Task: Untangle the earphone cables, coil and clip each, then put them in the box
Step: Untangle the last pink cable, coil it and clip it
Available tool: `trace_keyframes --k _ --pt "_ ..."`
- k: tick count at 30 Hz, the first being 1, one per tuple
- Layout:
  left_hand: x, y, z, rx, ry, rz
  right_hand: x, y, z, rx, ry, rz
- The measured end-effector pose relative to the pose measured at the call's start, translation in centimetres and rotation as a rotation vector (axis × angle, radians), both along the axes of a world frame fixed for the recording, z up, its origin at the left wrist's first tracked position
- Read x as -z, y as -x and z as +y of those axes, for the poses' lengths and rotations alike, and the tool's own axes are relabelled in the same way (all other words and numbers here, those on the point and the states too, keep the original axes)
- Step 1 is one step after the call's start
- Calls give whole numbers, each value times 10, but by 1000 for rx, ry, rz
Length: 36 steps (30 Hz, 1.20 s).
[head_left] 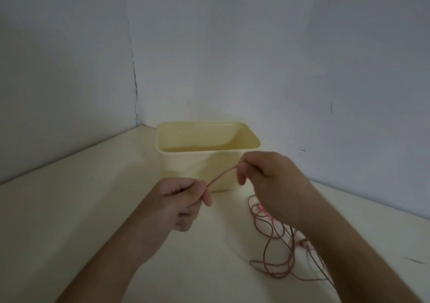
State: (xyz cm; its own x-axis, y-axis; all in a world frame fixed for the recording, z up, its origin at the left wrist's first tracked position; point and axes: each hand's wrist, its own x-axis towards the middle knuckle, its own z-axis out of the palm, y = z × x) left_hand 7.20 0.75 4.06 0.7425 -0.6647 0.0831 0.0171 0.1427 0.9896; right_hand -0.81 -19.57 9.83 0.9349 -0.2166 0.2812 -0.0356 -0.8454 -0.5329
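Observation:
A thin pinkish-brown earphone cable (222, 175) stretches between my two hands, just in front of the cream plastic box (186, 163). My left hand (183, 200) pinches its lower end between thumb and forefinger. My right hand (267, 174) pinches the upper end, raised slightly higher. Beneath my right wrist, the rest of the cable lies in tangled loops (277, 251) on the table, with pink parts (263, 209) among them. My right forearm hides part of the tangle. The box stands open at the top, and what shows of its inside holds nothing.
The cream table (81, 209) runs into a corner formed by two pale walls (279, 58). The box stands near that corner, just beyond my hands. A small dark mark (416, 261) lies on the table at the far right.

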Motion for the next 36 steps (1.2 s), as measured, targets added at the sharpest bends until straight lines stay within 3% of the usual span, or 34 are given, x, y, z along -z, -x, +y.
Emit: trace_keyframes --k 6,10,18,25,31,36 --pt "-1 3 2 263 197 209 13 -7 -3 75 -137 -58" --pt "3 0 4 287 354 172 29 -11 8 3 -127 32" --pt "-1 3 -5 -158 454 91 38 -9 35 -207 52 210" --pt "6 1 -12 -361 214 -239 36 0 50 -243 199 320" --pt "21 -1 -14 -265 -195 -534 18 5 50 -249 328 283" --pt "14 3 -16 -100 -125 -307 10 3 37 -199 322 128"
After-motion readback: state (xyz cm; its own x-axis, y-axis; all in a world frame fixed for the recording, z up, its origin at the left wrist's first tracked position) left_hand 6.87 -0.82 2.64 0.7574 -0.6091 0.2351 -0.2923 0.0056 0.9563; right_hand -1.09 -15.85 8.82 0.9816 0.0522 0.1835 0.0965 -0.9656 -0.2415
